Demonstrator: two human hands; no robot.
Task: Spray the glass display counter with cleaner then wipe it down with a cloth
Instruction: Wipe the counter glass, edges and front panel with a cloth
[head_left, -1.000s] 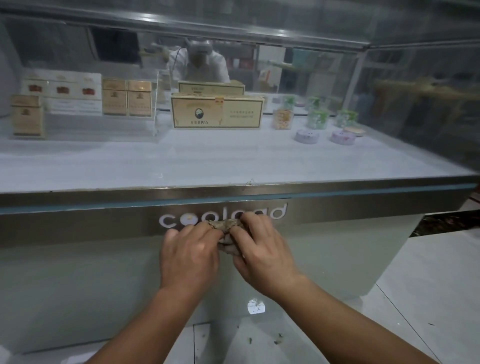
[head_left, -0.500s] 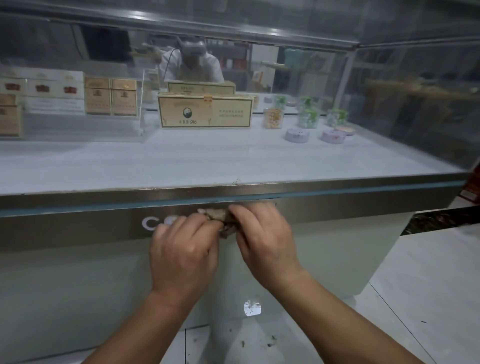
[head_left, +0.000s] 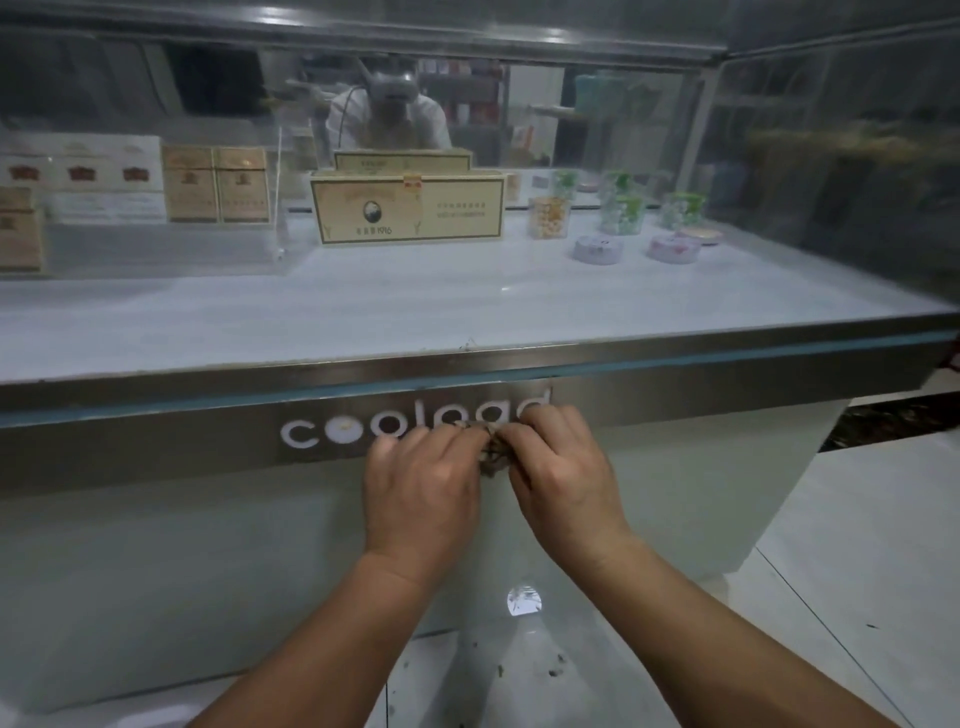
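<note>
A glass display counter fills the view, with a metal front band bearing white letters. Both my hands are against that band, side by side. My left hand and my right hand each pinch a small crumpled brownish cloth bunched between them, over the right end of the lettering. Most of the cloth is hidden under my fingers. No spray bottle is in view.
Inside the case stand cigarette cartons, smaller packs at the left, and small jars and round tins at the right. Below lies a white tiled floor with bits of debris.
Both hands with the cloth have slid right along the metal band, uncovering the first letters of the lettering. The view has shifted slightly.
</note>
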